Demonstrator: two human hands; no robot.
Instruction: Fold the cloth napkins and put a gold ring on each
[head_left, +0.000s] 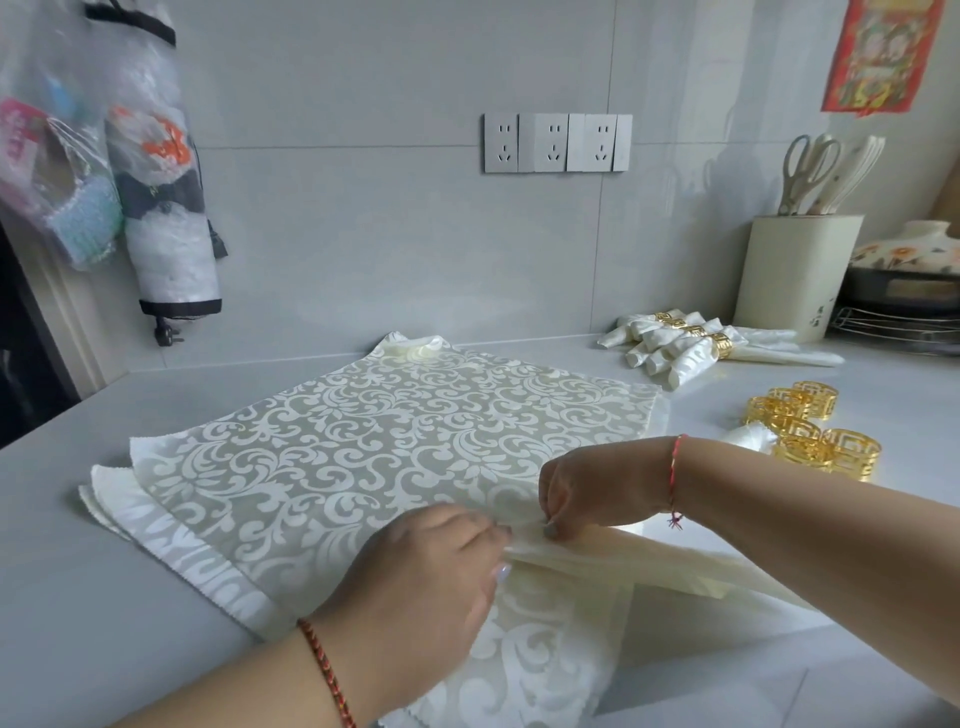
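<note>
Right now a cream damask cloth napkin (374, 447), glossy scrollwork on a matte weave with pinked edges, lies flat atop others on the smooth pale grey desk (104, 571). Both hands pinch its near-right corner, folded into a long narrow pleat: left hand (431, 571) curled over the fold, right hand (597, 488) nipping it with fingertips. Loose gold fretwork rings (810, 431) cluster at right; ringed rolled napkins (691, 343) lie behind. A cream crock (795, 280) holds white-handled scissors (808, 171).

Both hands, left (431, 561) and right (597, 486), pinching a napkin fold (597, 558), gold rings (810, 434) nearby
</note>
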